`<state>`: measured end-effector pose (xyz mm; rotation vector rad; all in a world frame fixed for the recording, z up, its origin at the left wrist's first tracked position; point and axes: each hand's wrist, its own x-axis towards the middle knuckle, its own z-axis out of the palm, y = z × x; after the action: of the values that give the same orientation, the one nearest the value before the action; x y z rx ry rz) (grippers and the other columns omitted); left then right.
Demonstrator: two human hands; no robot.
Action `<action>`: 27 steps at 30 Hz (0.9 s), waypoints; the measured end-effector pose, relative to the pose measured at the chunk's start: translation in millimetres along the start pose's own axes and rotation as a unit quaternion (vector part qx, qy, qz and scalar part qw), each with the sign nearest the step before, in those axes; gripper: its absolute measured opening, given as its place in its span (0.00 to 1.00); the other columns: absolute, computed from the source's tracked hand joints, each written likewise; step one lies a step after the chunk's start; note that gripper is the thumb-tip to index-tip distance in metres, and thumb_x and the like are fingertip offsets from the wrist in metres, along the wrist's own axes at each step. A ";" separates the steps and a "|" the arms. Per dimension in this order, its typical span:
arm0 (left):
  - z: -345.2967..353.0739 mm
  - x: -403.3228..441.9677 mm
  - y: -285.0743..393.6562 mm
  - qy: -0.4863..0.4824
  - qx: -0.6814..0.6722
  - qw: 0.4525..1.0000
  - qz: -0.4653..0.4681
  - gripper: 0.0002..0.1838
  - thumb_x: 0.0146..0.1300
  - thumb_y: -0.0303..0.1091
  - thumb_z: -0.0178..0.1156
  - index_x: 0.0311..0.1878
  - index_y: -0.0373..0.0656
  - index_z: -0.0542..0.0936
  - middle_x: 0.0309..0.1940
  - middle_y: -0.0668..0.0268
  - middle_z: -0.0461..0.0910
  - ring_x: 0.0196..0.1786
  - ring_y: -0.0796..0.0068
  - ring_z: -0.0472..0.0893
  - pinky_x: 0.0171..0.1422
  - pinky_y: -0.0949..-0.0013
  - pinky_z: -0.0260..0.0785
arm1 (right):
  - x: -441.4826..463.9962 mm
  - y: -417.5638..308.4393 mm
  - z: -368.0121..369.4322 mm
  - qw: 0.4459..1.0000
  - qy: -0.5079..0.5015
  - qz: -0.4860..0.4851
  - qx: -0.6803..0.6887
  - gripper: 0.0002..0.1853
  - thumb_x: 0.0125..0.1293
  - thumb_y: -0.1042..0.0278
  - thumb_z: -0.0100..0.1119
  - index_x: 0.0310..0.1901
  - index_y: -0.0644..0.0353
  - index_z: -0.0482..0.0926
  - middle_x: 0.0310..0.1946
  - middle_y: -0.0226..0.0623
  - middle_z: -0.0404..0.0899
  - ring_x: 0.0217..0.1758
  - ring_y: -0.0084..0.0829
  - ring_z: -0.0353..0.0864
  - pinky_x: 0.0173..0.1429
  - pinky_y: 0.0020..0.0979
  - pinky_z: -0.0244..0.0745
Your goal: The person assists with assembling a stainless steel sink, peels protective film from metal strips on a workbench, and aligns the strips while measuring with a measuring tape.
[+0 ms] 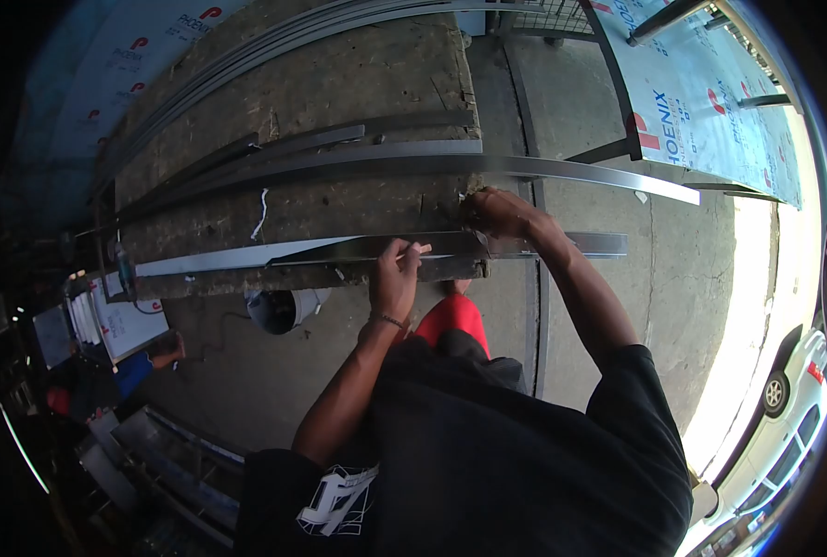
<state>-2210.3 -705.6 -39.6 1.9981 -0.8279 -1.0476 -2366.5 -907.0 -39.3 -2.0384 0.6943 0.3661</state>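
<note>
My left hand [397,277] is at the near edge of the worn wooden bench [339,204], its fingers closed round a small pale stick that pokes out past the fingertips. Beneath and beside it lies a long metal channel [599,244], which runs along the bench and juts past the right end. My right hand [499,213] is over the bench's right end, just beyond the channel, with its fingers bent down; what they hold, if anything, is hidden. Farther across lies a long metal strip [618,178], also overhanging the right end.
More metal strips [330,137] lie on the bench. A bucket [285,310] stands on the floor below its near edge. Film-covered sheets [701,121] are at the upper right. Another person's leg [165,356] shows at the left; a white car [789,436] is outside.
</note>
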 end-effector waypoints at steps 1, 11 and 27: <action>0.0 0.5 1.4 0.000 0.001 1.000 0.000 0.14 0.77 0.36 0.56 0.38 0.35 0.77 0.37 0.59 0.88 0.35 0.75 0.84 0.43 0.67 0.74 | 1.1 -2.8 -0.8 0.999 -0.003 -0.001 -0.040 0.10 0.70 0.70 0.57 0.46 0.62 0.84 0.41 0.49 0.87 0.43 0.46 0.89 0.46 0.45 0.81; 10.4 7.6 -0.4 0.055 0.098 0.981 0.159 0.09 0.76 0.34 0.58 0.43 0.36 0.77 0.59 0.54 0.82 0.46 0.57 0.88 0.47 0.61 0.79 | 3.9 -3.0 11.4 0.990 -0.058 0.036 -0.125 0.14 0.63 0.73 0.57 0.50 0.64 0.82 0.45 0.54 0.86 0.53 0.53 0.86 0.54 0.51 0.80; 13.4 6.0 0.5 0.000 0.147 0.965 0.219 0.10 0.74 0.37 0.60 0.41 0.40 0.76 0.53 0.53 0.84 0.50 0.45 0.84 0.46 0.51 0.77 | 3.9 21.5 44.5 0.993 0.084 0.054 -0.055 0.13 0.69 0.70 0.54 0.52 0.65 0.77 0.47 0.59 0.84 0.52 0.56 0.85 0.54 0.52 0.79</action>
<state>-2219.1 -714.7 -47.1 1.9180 -1.4163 -0.6981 -2375.8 -879.5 -79.6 -2.1585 0.9089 0.3029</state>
